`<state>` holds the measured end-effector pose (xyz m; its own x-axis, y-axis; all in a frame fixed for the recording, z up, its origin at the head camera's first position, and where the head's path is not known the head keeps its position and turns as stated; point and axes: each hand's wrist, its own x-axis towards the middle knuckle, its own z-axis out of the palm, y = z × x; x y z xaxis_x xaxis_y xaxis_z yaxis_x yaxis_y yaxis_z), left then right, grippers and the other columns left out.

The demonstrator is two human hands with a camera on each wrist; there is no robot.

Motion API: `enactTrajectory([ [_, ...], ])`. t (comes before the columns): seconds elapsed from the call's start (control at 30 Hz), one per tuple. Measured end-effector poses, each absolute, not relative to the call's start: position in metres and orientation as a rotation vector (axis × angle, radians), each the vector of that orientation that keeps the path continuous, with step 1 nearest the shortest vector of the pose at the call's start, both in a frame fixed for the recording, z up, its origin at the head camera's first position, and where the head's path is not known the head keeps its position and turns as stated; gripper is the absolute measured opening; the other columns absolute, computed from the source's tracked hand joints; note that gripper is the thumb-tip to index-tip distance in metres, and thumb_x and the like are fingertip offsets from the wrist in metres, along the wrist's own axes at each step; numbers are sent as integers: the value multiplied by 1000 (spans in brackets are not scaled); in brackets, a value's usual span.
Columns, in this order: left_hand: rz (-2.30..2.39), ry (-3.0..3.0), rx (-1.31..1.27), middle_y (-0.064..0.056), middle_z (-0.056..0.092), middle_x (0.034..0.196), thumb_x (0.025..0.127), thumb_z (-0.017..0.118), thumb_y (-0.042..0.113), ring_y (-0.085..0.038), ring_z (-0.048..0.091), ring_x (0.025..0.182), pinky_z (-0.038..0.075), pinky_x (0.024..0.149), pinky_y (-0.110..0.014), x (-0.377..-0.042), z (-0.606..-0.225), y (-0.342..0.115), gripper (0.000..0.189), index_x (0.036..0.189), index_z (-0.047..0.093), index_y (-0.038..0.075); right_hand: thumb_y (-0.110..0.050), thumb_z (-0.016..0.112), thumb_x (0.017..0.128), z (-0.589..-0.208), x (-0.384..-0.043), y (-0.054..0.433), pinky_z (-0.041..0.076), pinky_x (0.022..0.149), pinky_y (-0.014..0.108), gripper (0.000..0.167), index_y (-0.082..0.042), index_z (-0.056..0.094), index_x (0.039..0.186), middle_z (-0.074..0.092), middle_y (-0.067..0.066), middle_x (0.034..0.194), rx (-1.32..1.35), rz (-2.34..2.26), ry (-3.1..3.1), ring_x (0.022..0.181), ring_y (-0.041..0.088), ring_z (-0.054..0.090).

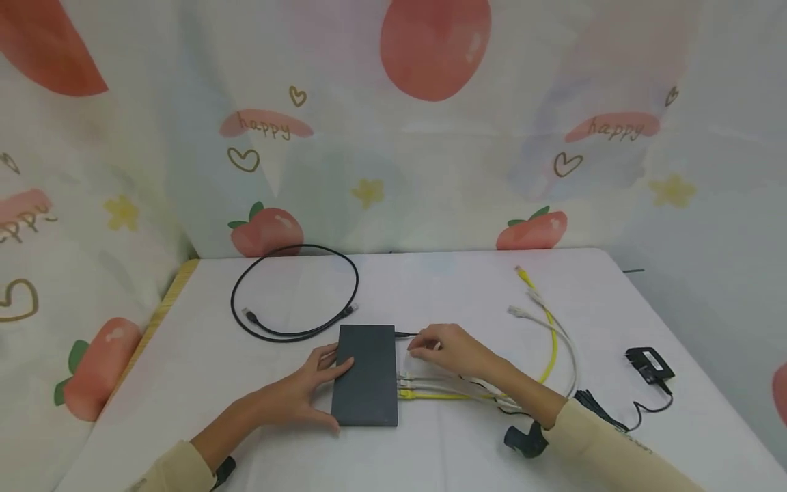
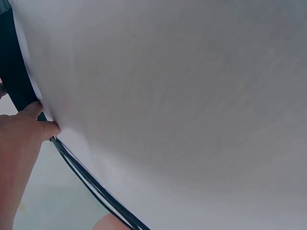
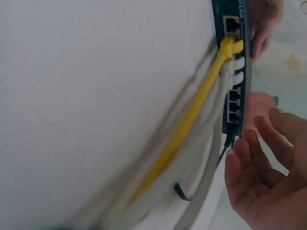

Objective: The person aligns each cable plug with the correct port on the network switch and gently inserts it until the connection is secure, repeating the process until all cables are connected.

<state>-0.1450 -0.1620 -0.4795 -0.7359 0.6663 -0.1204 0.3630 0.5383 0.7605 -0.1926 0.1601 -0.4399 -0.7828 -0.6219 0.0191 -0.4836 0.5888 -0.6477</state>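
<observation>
A black network switch [image 1: 365, 376] lies flat on the white table. My left hand [image 1: 307, 389] holds it by the left side, fingers over the edge and thumb at the near left corner. A yellow network cable [image 3: 184, 122] and two pale network cables [image 3: 218, 100] are plugged into the row of ports on its right side. A thin black power cord [image 1: 402, 335] enters that same side near the far corner. Right beside this cord is my right hand [image 1: 451, 352], fingers loosely bent, thumb apart, nothing between them in the right wrist view.
A coiled black network cable [image 1: 295, 336] lies at the back left. The free plugs of the yellow and pale cables, such as one pale plug [image 1: 518, 311], lie at the back right. A black power adapter [image 1: 650, 364] with its cord sits near the right edge.
</observation>
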Motion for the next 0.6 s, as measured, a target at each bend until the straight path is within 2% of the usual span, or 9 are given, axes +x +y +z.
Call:
enactTrajectory([
  [0.13, 1032, 2383, 862, -4, -2, 154, 70, 78, 50, -21, 8, 141, 23, 108, -48, -147, -479, -160, 101, 150, 23, 26, -22, 65, 91, -420, -208, 153, 50, 68, 25, 15, -13, 71, 100, 63, -10, 89, -979, -996, 2726, 79, 7, 57],
  [0.3, 1021, 2404, 858, -6, -2, 154, 70, 79, 49, -23, 9, 141, 23, 107, -48, -146, -474, -162, 100, 150, 24, 24, -22, 64, 91, -407, -233, 121, 49, 67, 25, 20, -8, 70, 104, 64, -6, 89, -1076, -957, 2733, 81, 10, 58],
  [0.5, 1056, 2385, 841, -6, -1, 154, 71, 80, 47, -23, 9, 141, 23, 107, -50, -144, -474, -165, 99, 150, 26, 22, -15, 65, 90, -417, -262, 83, 48, 66, 24, 21, -1, 68, 105, 64, -1, 85, -1118, -844, 2725, 75, 11, 58],
  [0.6, 1069, 2367, 844, -7, -1, 154, 72, 79, 47, -24, 9, 141, 23, 107, -50, -142, -476, -165, 98, 150, 26, 22, -14, 67, 89, -428, -272, 69, 47, 62, 23, 17, -1, 69, 100, 65, 1, 81, -1078, -799, 2754, 69, 11, 57],
])
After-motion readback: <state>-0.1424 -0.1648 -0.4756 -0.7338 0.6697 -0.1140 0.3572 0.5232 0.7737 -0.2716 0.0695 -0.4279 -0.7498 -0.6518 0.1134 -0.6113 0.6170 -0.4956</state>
